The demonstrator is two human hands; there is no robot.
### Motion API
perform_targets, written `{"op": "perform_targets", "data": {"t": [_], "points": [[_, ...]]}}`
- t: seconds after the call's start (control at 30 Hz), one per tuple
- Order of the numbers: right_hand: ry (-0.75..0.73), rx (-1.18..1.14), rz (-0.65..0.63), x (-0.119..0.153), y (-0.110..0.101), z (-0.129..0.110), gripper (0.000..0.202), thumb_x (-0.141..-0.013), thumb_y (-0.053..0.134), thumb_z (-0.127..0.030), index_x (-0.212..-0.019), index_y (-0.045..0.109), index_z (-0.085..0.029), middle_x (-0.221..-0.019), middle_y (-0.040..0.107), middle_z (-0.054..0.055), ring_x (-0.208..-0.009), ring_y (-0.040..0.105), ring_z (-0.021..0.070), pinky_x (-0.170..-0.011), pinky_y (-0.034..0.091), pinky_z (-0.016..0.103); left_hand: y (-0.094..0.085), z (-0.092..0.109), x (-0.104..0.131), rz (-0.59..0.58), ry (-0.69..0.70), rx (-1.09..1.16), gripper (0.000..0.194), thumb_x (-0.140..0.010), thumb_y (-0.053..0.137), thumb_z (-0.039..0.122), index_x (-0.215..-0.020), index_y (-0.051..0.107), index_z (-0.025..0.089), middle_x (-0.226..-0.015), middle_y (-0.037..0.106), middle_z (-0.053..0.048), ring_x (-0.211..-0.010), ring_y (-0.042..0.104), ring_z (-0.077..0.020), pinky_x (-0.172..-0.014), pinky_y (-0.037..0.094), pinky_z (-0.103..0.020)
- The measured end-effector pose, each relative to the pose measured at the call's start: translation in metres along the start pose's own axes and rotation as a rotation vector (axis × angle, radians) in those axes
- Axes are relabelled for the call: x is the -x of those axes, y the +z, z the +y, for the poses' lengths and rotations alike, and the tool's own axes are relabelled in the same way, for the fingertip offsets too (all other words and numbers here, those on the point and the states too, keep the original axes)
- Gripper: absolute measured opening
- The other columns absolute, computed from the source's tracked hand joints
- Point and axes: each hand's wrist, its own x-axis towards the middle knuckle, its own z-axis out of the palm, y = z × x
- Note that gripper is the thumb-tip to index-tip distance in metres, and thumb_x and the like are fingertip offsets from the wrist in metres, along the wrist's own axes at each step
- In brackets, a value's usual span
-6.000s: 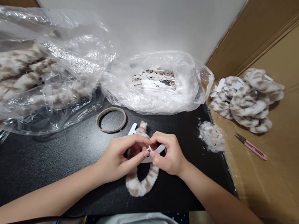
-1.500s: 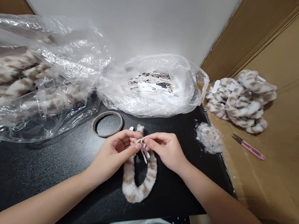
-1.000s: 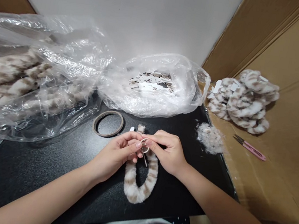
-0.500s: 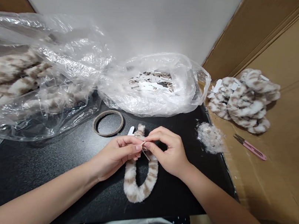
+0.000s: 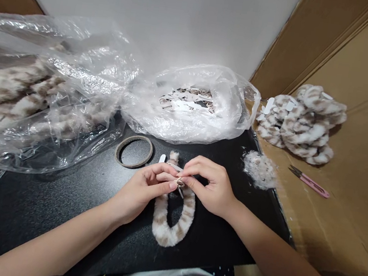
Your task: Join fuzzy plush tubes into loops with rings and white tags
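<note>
A furry strap, white with brown bands, lies in a U-shaped loop on the black table. Above the loop's upper end, my left hand and my right hand meet with fingertips pinched. Between them is a small beige cord, gripped by both hands; a thin pale end hangs below it. A white tag sticks out beyond my left fingers, beside the strap's fluffy tip. My fingers hide where the cord meets the strap.
Clear plastic bags at the back hold furry strips and white tags with cords. A brown ring, probably a tape roll, lies left of my hands. To the right are fluff, pink-handled snips and piled furry straps on cardboard.
My fingertips have shifted slightly on the cord, which now shows as a small loop between them. The furry strap has barely moved.
</note>
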Motion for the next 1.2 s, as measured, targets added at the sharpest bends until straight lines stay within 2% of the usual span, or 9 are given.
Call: {"op": "perform_targets", "data": {"t": [0.23, 0.43, 0.53, 0.67, 0.93, 1.2], "points": [[-0.05, -0.025, -0.027, 0.001, 0.0, 0.001, 0.011, -0.086, 0.063, -0.011, -0.086, 0.072, -0.018, -0.082, 0.068, 0.005, -0.076, 0.065, 0.0147, -0.07, 0.053, 0.027, 0.002, 0.001, 0.002, -0.009, -0.128, 0.063, 0.024, -0.065, 0.086, 0.025, -0.075, 0.067, 0.016, -0.065, 0.068, 0.002, -0.059, 0.06, -0.007, -0.06, 0.05, -0.016], [-0.1, 0.063, -0.017, 0.003, 0.004, 0.001, 0.014, -0.085, 0.065, -0.015, -0.097, 0.071, -0.018, -0.089, 0.07, 0.008, -0.083, 0.066, 0.0167, -0.077, 0.054, 0.03, 0.003, 0.003, 0.002, 0.053, -0.144, 0.109, 0.031, -0.059, 0.089, 0.026, -0.075, 0.066, 0.016, -0.066, 0.069, 0.002, -0.059, 0.061, -0.0083, -0.057, 0.055, -0.019], [-0.127, 0.121, 0.027, 0.006, 0.009, 0.003, 0.023, -0.079, 0.07, -0.015, -0.102, 0.07, -0.019, -0.094, 0.07, 0.008, -0.085, 0.066, 0.0181, -0.077, 0.055, 0.032, 0.003, 0.004, 0.001, 0.063, -0.133, 0.127, 0.032, -0.059, 0.089, 0.027, -0.077, 0.064, 0.016, -0.07, 0.071, 0.001, -0.059, 0.062, -0.0077, -0.055, 0.054, -0.017], [-0.153, 0.15, 0.126, 0.008, 0.016, 0.006, 0.023, -0.078, 0.065, -0.009, -0.098, 0.07, -0.019, -0.09, 0.07, 0.007, -0.081, 0.066, 0.0171, -0.073, 0.055, 0.031, 0.002, 0.002, 0.001, 0.06, -0.122, 0.123, 0.032, -0.061, 0.089, 0.026, -0.078, 0.064, 0.015, -0.069, 0.069, 0.002, -0.057, 0.059, -0.0056, -0.053, 0.051, -0.014], [-0.056, 0.1, 0.193, 0.008, 0.023, 0.001, 0.024, -0.075, 0.065, -0.007, -0.093, 0.072, -0.02, -0.086, 0.071, 0.006, -0.079, 0.066, 0.0165, -0.071, 0.055, 0.03, 0.001, 0.002, -0.001, 0.062, -0.145, 0.126, 0.031, -0.063, 0.088, 0.025, -0.081, 0.064, 0.015, -0.076, 0.068, 0.001, -0.059, 0.056, -0.0053, -0.05, 0.05, -0.013], [-0.06, 0.093, 0.163, 0.008, 0.021, 0.004, 0.024, -0.076, 0.065, -0.006, -0.095, 0.073, -0.018, -0.086, 0.071, 0.007, -0.078, 0.065, 0.0168, -0.071, 0.054, 0.03, 0.0, 0.003, 0.0, 0.033, -0.179, 0.142, 0.028, -0.065, 0.086, 0.024, -0.082, 0.067, 0.013, -0.076, 0.064, 0.0, -0.059, 0.055, -0.0048, -0.048, 0.049, -0.011]]}}
